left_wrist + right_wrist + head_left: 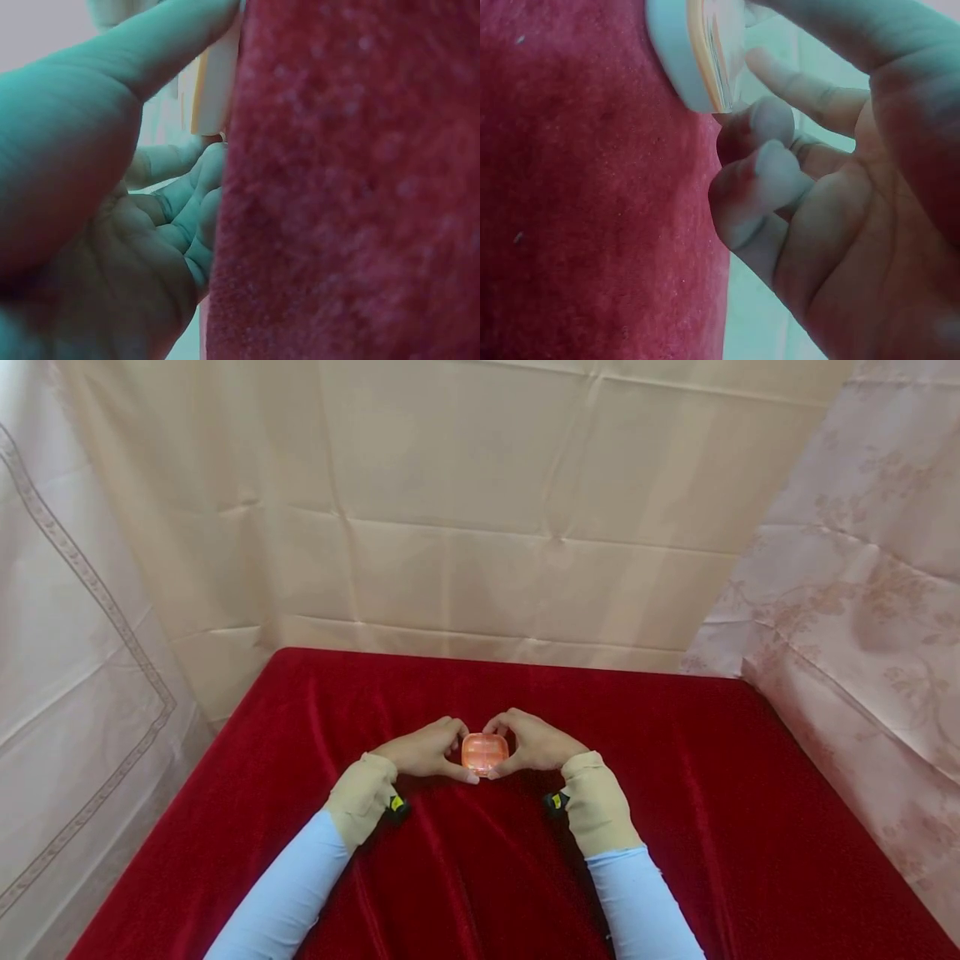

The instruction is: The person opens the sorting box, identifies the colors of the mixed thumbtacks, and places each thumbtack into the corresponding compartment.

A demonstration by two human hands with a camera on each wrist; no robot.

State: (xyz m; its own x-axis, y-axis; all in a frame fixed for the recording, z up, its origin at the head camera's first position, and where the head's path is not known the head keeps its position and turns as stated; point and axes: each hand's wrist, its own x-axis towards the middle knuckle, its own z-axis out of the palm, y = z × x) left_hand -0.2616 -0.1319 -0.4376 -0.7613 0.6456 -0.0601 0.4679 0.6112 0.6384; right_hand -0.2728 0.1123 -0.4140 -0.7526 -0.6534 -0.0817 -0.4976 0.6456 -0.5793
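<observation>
A small rounded box (483, 753) with a glossy orange-pink checked top lies on the red cloth near the middle of the table. From its left side my left hand (423, 752) holds it, thumb at the near edge and fingers at the far edge. My right hand (542, 743) grips the opposite side in the same way. In the left wrist view, part of the box's pale side (216, 86) shows beyond the thumb. The right wrist view shows its whitish wall (673, 52) and an orange rim, with the other fingers curled below.
Red velvet cloth (420, 685) with soft creases covers the table. Behind it hangs a beige curtain (480, 527). Pale drapes stand at the left (67, 635) and, with a floral pattern, at the right (870, 610).
</observation>
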